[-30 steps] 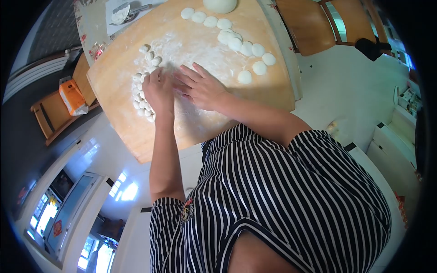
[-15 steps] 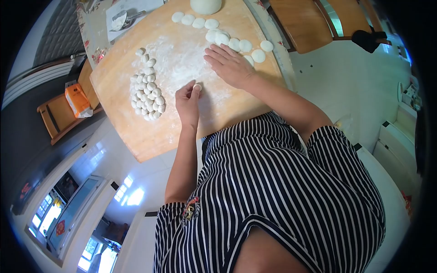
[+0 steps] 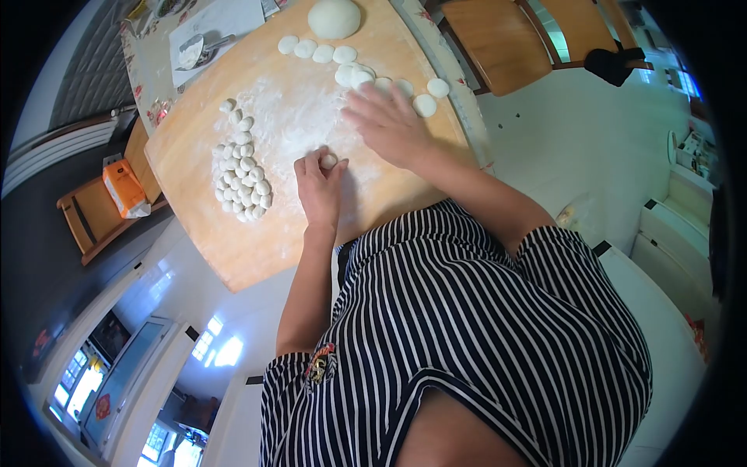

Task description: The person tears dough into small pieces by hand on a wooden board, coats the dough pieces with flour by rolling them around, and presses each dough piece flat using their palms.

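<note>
Between the thumb and fingers of my left hand (image 3: 318, 189) is a small dough piece (image 3: 328, 161), held over the near middle of the floured wooden board (image 3: 210, 245). My right hand (image 3: 391, 128) is palm down with outstretched fingers, smeared by motion. Its fingertips reach the row of flat round dough discs (image 3: 345, 54) and cover part of it. Left of my left hand lies a cluster of small dough pieces (image 3: 243, 173), trailing off toward the far side. A large dough ball (image 3: 334, 18) rests at the board's far edge.
Beyond the board's far left, a bowl of flour (image 3: 192, 54) with a utensil stands on a white sheet. Wooden chairs (image 3: 498, 43) stand at the right; another at left carries an orange package (image 3: 124, 188). A patterned cloth (image 3: 424, 35) borders the board.
The whole view has shifted, so the board appears lower and further left. My right hand has moved slightly over the discs and now blurs. My left hand keeps its hold on the dough piece.
</note>
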A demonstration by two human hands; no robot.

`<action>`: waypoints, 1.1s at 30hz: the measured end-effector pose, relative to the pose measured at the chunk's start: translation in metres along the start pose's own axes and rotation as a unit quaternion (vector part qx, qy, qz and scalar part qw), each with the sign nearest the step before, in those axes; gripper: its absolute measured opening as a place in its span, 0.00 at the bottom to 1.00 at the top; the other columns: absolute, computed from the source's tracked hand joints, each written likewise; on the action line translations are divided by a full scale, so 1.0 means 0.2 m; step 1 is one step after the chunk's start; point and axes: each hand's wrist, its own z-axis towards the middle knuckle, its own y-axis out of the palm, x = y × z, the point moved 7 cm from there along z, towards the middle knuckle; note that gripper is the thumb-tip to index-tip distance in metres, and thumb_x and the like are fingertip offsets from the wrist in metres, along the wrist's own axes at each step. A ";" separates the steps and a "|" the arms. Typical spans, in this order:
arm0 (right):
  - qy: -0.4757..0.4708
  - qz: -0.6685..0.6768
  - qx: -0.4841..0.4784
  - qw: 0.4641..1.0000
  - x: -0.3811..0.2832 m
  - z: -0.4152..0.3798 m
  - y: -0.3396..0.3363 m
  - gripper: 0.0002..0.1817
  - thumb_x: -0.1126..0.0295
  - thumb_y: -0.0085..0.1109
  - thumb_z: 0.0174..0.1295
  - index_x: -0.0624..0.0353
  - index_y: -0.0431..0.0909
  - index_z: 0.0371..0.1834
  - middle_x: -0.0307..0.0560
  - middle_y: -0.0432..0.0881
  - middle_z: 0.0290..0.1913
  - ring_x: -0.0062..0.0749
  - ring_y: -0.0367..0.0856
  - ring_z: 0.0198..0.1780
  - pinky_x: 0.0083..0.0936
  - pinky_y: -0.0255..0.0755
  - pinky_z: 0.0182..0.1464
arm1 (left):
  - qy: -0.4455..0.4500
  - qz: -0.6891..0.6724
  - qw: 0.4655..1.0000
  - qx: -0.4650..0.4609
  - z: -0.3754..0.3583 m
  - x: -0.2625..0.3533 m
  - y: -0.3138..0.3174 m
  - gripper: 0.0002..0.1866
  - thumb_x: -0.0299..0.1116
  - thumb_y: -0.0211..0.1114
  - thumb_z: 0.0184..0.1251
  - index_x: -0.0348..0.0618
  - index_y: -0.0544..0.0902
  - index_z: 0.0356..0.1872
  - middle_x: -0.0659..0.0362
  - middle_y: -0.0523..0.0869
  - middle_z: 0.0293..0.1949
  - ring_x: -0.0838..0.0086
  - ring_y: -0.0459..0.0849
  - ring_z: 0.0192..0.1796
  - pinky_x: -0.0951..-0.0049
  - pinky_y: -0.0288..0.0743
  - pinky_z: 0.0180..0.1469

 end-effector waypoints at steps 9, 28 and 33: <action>0.268 -0.020 0.006 0.963 0.33 -0.18 0.03 0.39 0.47 0.56 0.74 0.52 0.60 0.84 0.67 0.54 0.84 0.77 0.47 0.83 0.67 0.38 0.83 | -0.035 -0.012 0.998 -0.041 0.02 -0.03 -0.02 0.20 0.34 0.77 0.67 0.39 0.85 0.58 0.53 0.79 0.48 0.69 0.84 0.42 0.67 0.82 0.52; 0.124 0.227 -0.066 0.964 -0.11 0.22 0.16 0.28 0.56 0.49 0.81 0.50 0.68 0.81 0.51 0.65 0.83 0.48 0.53 0.87 0.49 0.44 0.87 | 0.063 0.026 0.997 0.027 -0.05 -0.01 -0.08 0.23 0.31 0.77 0.64 0.38 0.82 0.59 0.51 0.80 0.50 0.62 0.83 0.45 0.64 0.81 0.52; 0.014 0.117 -0.083 0.990 -0.43 0.31 0.22 0.31 0.47 0.50 0.79 0.44 0.69 0.82 0.48 0.64 0.84 0.49 0.52 0.87 0.52 0.45 0.86 | -0.075 0.013 0.997 0.029 -0.07 -0.22 -0.33 0.18 0.22 0.66 0.66 0.38 0.82 0.57 0.49 0.79 0.50 0.62 0.83 0.44 0.61 0.81 0.49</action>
